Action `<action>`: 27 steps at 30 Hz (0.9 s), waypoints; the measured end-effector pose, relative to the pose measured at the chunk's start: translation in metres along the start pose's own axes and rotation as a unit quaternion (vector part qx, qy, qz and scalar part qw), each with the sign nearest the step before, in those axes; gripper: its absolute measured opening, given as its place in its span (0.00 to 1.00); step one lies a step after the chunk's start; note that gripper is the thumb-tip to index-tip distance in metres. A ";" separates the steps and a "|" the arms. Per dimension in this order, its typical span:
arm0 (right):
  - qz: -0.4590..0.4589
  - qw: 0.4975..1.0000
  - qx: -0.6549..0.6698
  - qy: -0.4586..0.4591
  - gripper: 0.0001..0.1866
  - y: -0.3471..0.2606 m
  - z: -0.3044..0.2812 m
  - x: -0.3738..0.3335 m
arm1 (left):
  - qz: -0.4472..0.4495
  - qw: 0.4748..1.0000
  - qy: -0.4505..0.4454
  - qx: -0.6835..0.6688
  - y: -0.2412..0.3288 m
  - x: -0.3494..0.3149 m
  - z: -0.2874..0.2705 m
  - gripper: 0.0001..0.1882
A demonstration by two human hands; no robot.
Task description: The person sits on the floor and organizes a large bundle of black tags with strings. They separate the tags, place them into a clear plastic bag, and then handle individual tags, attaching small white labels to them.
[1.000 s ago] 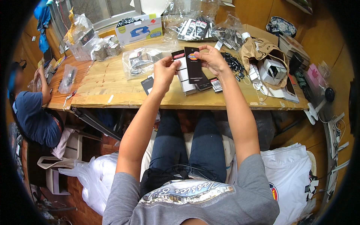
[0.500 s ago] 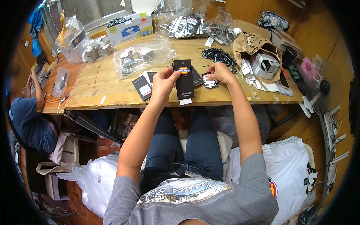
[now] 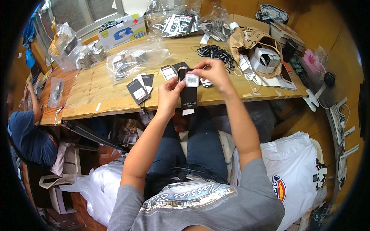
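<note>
My left hand (image 3: pixel 168 97) pinches a long black hang tag (image 3: pixel 189 98) by its left edge, upright above the table's front edge. A white slip sticks out below the tag. In my right hand (image 3: pixel 212 74), between thumb and fingers, is a small white label (image 3: pixel 192 80) with a barcode, slightly blurred. It overlaps the upper part of the black tag; whether they touch I cannot tell. Behind my hands lie a tag with a white sticker (image 3: pixel 168 72) and another black tag (image 3: pixel 180 66). More small labels (image 3: pixel 206 83) lie partly hidden under my right hand.
Black tags (image 3: pixel 138 91) lie fanned to the left, near a clear plastic bag (image 3: pixel 135 61). Bundled black cords (image 3: pixel 216 52) and a brown paper bag (image 3: pixel 246 40) with white boxes are at right. A co-worker (image 3: pixel 32 131) sits far left. White shirts (image 3: pixel 293 161) are stacked at lower right.
My right hand has moved left from the small labels on the table, bringing a small white label in front of the black hang tag. The whole view has shifted slightly.
</note>
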State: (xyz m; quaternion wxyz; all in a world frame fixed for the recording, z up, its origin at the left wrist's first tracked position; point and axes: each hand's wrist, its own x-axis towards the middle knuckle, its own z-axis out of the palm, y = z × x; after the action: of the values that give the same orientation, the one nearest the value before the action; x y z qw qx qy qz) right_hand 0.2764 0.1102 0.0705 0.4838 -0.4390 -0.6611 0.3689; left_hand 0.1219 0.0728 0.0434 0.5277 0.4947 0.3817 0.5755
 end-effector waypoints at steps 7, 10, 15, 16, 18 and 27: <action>-0.065 0.959 -0.204 0.187 0.06 0.043 -0.037 0.012 | -0.062 0.997 0.013 0.033 0.000 -0.012 -0.014 0.12; 0.033 0.879 -0.428 0.206 0.05 0.053 -0.083 0.016 | -0.033 0.998 -0.018 -0.045 -0.001 -0.011 -0.022 0.10; 0.057 0.903 -0.395 0.159 0.04 0.078 -0.097 0.019 | -0.084 0.992 -0.059 -0.067 0.008 -0.021 -0.012 0.10; 0.067 0.924 -0.332 0.177 0.03 0.083 -0.100 0.022 | -0.091 0.988 -0.075 -0.097 0.005 -0.022 -0.011 0.10; 0.055 0.965 -0.180 0.182 0.05 0.083 -0.107 0.024 | -0.103 0.982 -0.096 -0.128 0.003 -0.022 -0.011 0.10; 0.064 0.956 -0.259 0.125 0.07 0.070 -0.093 0.020 | -0.132 0.975 -0.133 -0.116 0.005 -0.030 -0.009 0.11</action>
State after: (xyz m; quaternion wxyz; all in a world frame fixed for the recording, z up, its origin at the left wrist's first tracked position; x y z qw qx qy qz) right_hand 0.3790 0.1586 0.0369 0.4076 -0.6333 -0.6388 0.1571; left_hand 0.1109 0.0436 0.0409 0.6990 0.4474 0.3009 0.4698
